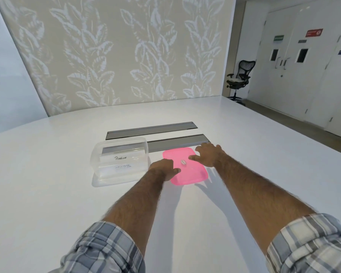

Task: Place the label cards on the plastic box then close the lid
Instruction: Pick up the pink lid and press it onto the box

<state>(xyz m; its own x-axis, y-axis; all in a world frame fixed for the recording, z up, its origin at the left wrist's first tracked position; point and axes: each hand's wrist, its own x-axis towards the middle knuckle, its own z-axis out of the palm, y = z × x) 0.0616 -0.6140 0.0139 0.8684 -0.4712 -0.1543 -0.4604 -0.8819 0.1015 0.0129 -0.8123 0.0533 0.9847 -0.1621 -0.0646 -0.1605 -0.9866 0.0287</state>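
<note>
A clear plastic box (98,164) stands open on the white table, left of centre. Inside it are white label cards (120,158); one leans upright and reads "Penguin", another lies flat below it. A pink lid (187,174) lies flat on the table just right of the box. My left hand (164,169) rests on the lid's left edge, thumb on its top. My right hand (210,154) lies over the lid's far right corner, fingers spread and thumb on the pink surface. Whether either hand grips the lid's rim is hidden.
Two long grey cable slots (152,130) are set into the table (47,194) just behind the box and lid. A patterned wall stands beyond the table's far edge. A black office chair (238,77) and white doors are at the far right.
</note>
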